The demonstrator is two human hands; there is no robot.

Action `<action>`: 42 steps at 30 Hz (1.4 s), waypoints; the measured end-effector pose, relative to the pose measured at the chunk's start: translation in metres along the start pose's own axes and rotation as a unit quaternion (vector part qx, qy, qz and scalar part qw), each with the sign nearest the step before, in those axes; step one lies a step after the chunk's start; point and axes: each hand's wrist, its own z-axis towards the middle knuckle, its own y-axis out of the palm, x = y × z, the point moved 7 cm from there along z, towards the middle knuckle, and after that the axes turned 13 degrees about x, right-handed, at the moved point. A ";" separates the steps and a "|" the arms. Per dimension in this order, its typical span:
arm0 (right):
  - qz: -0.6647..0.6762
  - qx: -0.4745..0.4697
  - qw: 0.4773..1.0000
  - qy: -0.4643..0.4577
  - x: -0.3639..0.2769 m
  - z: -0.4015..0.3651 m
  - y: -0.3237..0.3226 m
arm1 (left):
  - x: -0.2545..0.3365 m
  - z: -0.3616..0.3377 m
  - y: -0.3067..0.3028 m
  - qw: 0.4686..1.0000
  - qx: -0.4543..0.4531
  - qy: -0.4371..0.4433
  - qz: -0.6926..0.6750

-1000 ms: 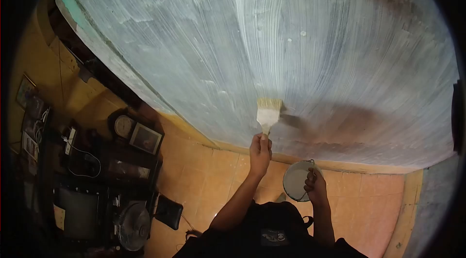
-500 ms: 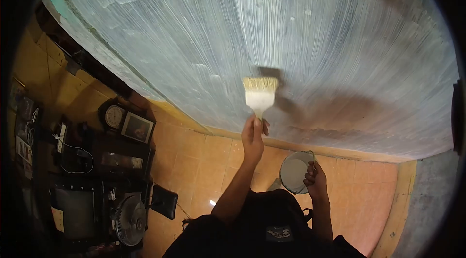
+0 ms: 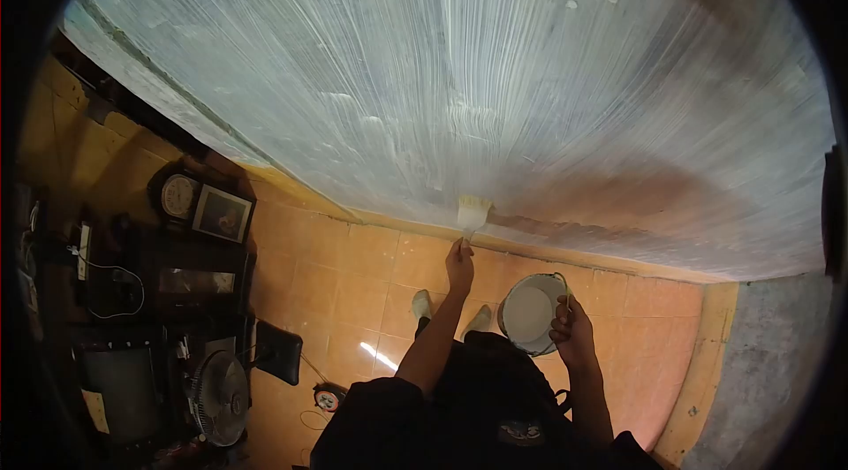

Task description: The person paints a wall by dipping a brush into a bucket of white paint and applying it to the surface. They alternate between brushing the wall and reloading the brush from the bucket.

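Pinched by its handle between closed fingers, the brush (image 3: pixel 474 211) is in the left hand (image 3: pixel 459 269), up and to the left of the bucket (image 3: pixel 530 315). Its pale bristles point away from the person, at the low edge of the wall (image 3: pixel 380 72); whether they touch the surface cannot be told for sure. The right hand (image 3: pixel 572 329) is at the bucket's right side, its fingers curled into a fist around the thin wire handle (image 3: pixel 566 291).

Within the bucket lies a pale, whitish liquid (image 3: pixel 530 311). Beyond the bucket rises the wall, streaked with whitish brush marks over blue-grey, with a brownish patch up and to the right of the bucket. Orange floor tiles (image 3: pixel 353 271) spread beneath and around it. Two feet (image 3: pixel 421 304) show to the left of the bucket, the nearer one just beside it.

Farther left of the bucket, well apart, are a black padded seat (image 3: pixel 279 352) and a fan (image 3: pixel 220 397), with a small round reel (image 3: pixel 329 397) on the floor down and to the left. Past these, at the far left, come a clock (image 3: pixel 178 194), a framed picture (image 3: pixel 223 214), a white power strip (image 3: pixel 84 251) and a boxy television (image 3: pixel 121 390). A rough grey wall section (image 3: pixel 768 355) stands well to the right of the bucket.
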 end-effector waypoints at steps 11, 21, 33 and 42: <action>-0.022 -0.002 1.000 -0.016 -0.013 0.001 0.008 | -0.098 -0.006 -0.016 0.969 0.008 -0.221 0.109; -0.020 -0.037 0.999 -0.005 -0.007 0.011 0.016 | 0.115 -0.016 0.027 0.961 -0.028 -0.255 -0.105; -0.011 -0.076 0.997 0.026 0.010 0.033 0.032 | 0.503 -0.031 0.005 0.917 -0.233 -0.200 -0.254; 0.000 -0.083 0.996 0.018 0.006 0.035 0.018 | 0.693 -0.074 0.010 0.824 -0.436 -0.044 -0.359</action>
